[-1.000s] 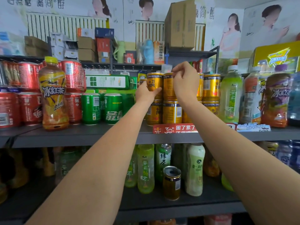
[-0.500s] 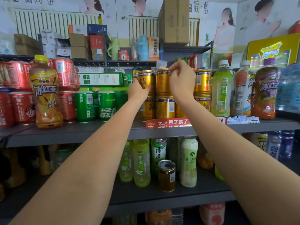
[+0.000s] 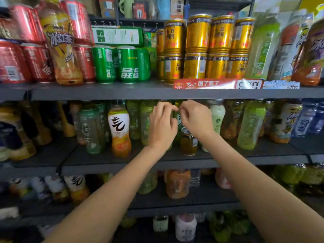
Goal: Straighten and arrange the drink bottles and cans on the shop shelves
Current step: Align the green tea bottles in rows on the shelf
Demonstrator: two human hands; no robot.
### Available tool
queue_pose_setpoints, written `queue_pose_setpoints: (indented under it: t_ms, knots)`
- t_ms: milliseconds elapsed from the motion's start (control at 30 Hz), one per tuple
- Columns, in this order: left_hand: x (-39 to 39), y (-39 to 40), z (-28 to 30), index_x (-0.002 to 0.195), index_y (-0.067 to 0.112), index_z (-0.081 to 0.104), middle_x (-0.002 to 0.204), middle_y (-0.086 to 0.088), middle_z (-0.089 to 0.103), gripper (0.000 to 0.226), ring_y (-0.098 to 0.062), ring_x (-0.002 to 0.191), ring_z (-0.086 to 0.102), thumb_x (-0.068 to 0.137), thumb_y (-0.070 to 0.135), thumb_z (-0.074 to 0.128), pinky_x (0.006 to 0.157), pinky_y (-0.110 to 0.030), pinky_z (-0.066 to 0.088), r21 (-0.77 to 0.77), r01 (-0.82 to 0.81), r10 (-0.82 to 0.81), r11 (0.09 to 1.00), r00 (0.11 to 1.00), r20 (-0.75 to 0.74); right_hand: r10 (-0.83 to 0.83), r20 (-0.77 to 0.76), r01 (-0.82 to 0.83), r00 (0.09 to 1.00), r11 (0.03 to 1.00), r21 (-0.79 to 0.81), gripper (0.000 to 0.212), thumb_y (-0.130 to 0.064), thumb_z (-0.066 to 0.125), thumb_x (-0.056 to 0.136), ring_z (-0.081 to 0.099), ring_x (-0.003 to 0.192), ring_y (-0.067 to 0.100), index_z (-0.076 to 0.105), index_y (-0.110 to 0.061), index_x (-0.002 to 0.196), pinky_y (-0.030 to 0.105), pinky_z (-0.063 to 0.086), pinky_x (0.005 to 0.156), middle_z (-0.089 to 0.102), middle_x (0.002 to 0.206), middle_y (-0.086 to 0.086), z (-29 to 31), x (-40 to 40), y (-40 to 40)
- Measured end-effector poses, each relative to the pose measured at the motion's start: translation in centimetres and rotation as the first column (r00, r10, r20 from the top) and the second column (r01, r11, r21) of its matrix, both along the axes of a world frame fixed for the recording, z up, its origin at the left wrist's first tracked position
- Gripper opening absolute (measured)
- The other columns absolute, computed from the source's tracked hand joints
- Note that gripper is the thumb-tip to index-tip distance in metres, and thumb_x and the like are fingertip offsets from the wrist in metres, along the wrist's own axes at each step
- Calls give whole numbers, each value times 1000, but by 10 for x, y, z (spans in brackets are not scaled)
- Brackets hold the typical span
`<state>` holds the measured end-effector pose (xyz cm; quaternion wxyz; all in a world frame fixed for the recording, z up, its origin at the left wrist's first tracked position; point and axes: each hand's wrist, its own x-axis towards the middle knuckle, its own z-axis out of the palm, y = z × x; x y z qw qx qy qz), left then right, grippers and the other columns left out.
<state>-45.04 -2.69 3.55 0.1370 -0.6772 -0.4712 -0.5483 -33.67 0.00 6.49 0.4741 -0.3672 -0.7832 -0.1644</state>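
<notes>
My left hand [image 3: 162, 125] and my right hand [image 3: 195, 118] hover side by side in front of the middle shelf [image 3: 122, 162], fingers loosely curled and holding nothing. Between them shows a green tea bottle [image 3: 177, 118], mostly hidden; I cannot tell whether either hand touches it. Just below my right hand stands a small brown can [image 3: 188, 143]. On the upper shelf [image 3: 105, 92], the gold cans [image 3: 203, 48] stand in two stacked tiers, untouched.
Green cans [image 3: 126, 64], red cans [image 3: 26, 50] and an orange iced-tea bottle [image 3: 61, 46] fill the upper shelf's left. An orange bottle with a white label [image 3: 120, 130] and a pale bottle [image 3: 217, 116] flank my hands. More bottles crowd the lower shelves.
Both hands left the top-tier gold cans and dropped to the middle shelf. The view tilted down and moved closer to the shelves.
</notes>
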Motion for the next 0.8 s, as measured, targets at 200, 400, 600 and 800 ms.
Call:
queue_pose_setpoints:
  t_ms: [200,400,600,800]
  knots:
    - [-6,-11,-27,101,11,61,108,-8,54,27,-24,100,51,78,6,48,87,-38,42,-150,-31,-2,988,976,-220,-327,274,399,904,877,-269,32,-24,49,92,47,110,36,61,-1,109,42,42,86,59,110,18,-42,1,13]
    - [-21,-23,-23,99,10,60,105,-10,55,37,-27,96,54,76,16,32,84,-39,44,-158,-40,-6,987,960,-281,-357,485,589,798,631,-505,57,-44,54,89,30,127,37,36,-16,136,39,34,100,39,137,21,-59,-11,14]
    - [-27,-26,-25,101,9,59,107,-10,53,33,-27,99,53,79,13,37,85,-38,44,-163,-56,8,985,959,-284,-395,222,441,891,644,-625,52,-28,66,85,39,118,42,40,-11,127,42,38,99,25,135,23,-59,-16,5]
    - [-18,-23,-32,135,12,37,137,-7,40,53,-22,128,40,86,21,57,103,-34,33,-454,3,-118,891,967,-225,-261,-300,-9,918,740,-673,57,-13,75,73,46,94,29,39,-3,116,28,38,78,37,119,16,-62,-18,-20]
